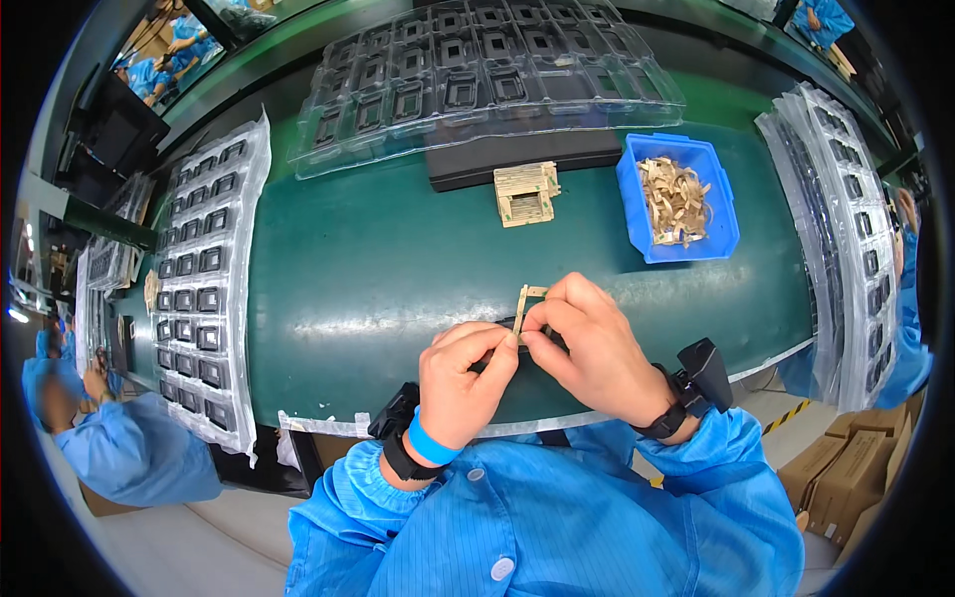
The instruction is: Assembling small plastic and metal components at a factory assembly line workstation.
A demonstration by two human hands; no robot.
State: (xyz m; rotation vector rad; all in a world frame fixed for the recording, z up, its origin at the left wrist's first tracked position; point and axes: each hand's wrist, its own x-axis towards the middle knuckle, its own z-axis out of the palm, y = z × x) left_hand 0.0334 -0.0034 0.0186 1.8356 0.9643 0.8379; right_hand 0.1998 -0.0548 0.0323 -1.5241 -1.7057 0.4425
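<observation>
Well along, but not finished

Holding the tan frame (522,302) between the pinched fingertips of left hand (463,378) and right hand (592,338), over the near part of the green table (378,249) — not yet set down. Cannot tell about the dark edge (505,322) beside the fingers: held or lying behind. Farther out, judging by the stack of tan frames (509,181), seemingly with more left; judging by the curled strips (674,199) in the blue bin (686,253), with plenty already done.

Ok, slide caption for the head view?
Left hand and right hand hold a thin beige angular strip over a green tabletop, near a blue plastic bin of beige scraps.
</observation>
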